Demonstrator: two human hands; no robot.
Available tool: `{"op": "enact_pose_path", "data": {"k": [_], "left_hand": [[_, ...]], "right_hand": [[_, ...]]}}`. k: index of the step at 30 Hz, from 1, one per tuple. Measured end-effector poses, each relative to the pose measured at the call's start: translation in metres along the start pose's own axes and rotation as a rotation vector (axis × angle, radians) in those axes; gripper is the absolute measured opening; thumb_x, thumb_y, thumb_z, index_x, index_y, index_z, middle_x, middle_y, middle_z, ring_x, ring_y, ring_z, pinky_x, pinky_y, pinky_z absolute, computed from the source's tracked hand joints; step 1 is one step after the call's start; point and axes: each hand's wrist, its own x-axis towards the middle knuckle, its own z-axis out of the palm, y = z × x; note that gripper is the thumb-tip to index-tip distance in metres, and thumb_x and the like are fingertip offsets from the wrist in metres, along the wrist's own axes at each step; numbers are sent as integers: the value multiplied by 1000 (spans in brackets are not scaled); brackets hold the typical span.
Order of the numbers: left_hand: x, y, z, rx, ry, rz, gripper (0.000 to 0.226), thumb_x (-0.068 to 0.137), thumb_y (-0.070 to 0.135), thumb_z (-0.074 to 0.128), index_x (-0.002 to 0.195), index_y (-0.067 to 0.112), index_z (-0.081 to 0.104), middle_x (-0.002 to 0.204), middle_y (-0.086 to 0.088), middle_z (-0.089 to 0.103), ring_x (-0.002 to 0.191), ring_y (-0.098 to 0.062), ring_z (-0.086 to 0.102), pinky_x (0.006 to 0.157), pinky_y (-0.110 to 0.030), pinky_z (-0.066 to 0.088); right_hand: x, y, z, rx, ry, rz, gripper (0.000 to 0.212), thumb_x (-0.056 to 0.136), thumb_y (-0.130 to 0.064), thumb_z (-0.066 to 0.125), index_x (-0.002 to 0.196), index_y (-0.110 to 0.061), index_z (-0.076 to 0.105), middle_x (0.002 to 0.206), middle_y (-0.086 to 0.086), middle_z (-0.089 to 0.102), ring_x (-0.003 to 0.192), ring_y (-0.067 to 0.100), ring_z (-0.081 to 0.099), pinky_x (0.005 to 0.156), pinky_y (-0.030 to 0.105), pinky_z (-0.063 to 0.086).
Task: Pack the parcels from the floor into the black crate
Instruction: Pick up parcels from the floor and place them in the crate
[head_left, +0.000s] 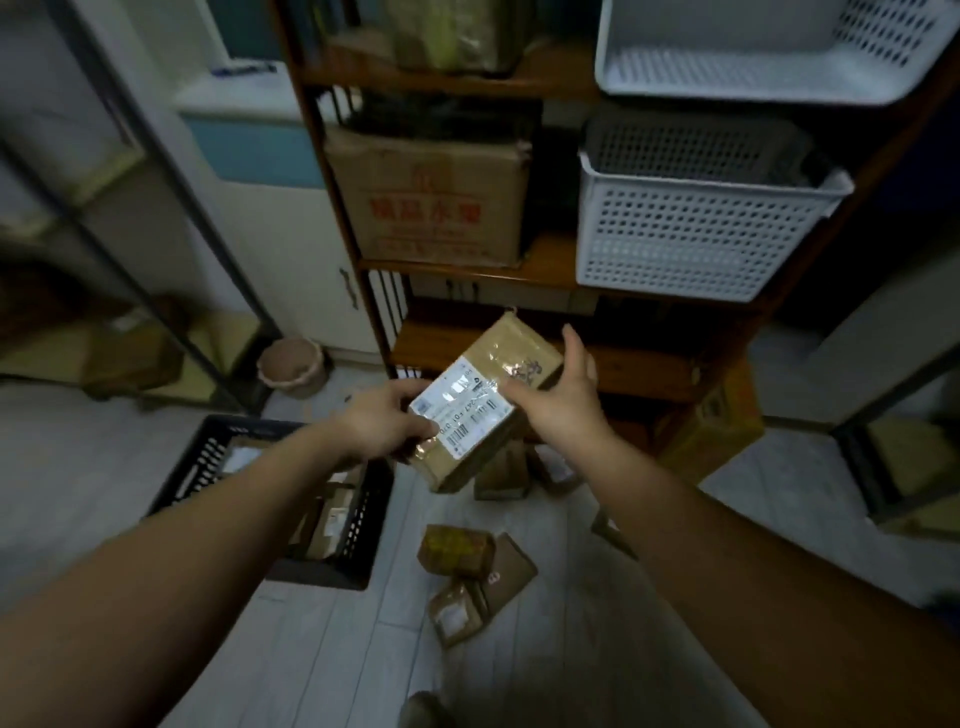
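A brown cardboard parcel with a white shipping label is held in the air in front of me. My left hand grips its left end, thumb on the label. My right hand holds its right side, fingers behind it and thumb raised. The black crate stands on the floor at the lower left, partly behind my left forearm, with several parcels inside. More brown parcels lie on the floor to the crate's right, and others lie under the held parcel.
A wooden shelf unit stands straight ahead with a cardboard box and white perforated baskets. A yellow box sits at its foot. A small bin stands by a white cabinet. Metal racks flank both sides.
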Motion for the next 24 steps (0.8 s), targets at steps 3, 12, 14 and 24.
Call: {"op": "enact_pose_path", "data": {"k": [3, 12, 14, 24], "left_hand": [[-41, 11, -26, 67, 85, 44, 41, 88, 10, 61, 124, 27, 51, 98, 3, 64, 86, -14, 66, 64, -25, 56], [-122, -30, -112, 572, 309, 199, 113, 66, 39, 81, 151, 28, 7, 155, 0, 9, 143, -27, 14, 118, -43, 20], [-133, -49, -137, 651, 373, 209, 110, 69, 32, 79, 151, 25, 6, 153, -4, 14, 140, -27, 19, 117, -39, 21], [-179, -146, -273, 728, 262, 216, 96, 77, 24, 72, 151, 21, 11, 150, -3, 22, 137, -23, 27, 112, -32, 26]], "right_hand": [[-21, -23, 0, -64, -73, -80, 55, 84, -23, 70, 133, -18, 46, 128, 1, 55, 107, 15, 54, 79, 24, 39], [-78, -87, 63, -178, -141, -157, 48, 92, -41, 57, 134, -21, 44, 129, 4, 53, 97, 14, 51, 60, 20, 38], [-89, -103, 90, -188, -180, -178, 48, 93, -40, 56, 135, -22, 43, 131, 4, 52, 104, 17, 55, 70, 23, 44], [-128, -145, 257, -1041, -399, -619, 99, 80, -55, 65, 152, -36, 0, 160, 4, -13, 146, 26, -17, 119, 46, 6]]}}
